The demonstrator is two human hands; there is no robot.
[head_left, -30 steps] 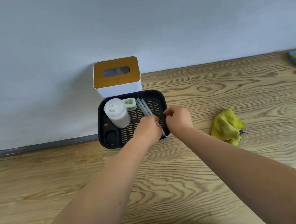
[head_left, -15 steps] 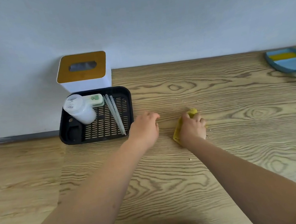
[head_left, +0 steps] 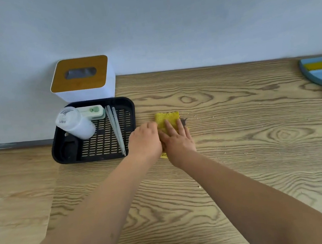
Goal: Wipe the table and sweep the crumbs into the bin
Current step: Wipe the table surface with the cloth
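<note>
Cloth [head_left: 167, 119] flat on table [head_left: 241, 173], just right of tray [head_left: 130, 105]. Right hand [head_left: 178, 140] pressing down on it, fingers [head_left: 180, 124] straight and spread. Left hand [head_left: 145, 140] beside it, fingers curled at cloth's left edge; whether pinching it, cannot tell. Crumbs [head_left: 213, 116] scattered rightward. Best kept flat, with even pressure and long overlapping strokes herding crumbs toward dustpan [head_left: 319, 69], clear of tray.

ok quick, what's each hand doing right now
Left hand: fingers curled at the left edge of the yellow cloth; whether they grip it cannot be told.
Right hand: open, fingers flat on the cloth.
</note>
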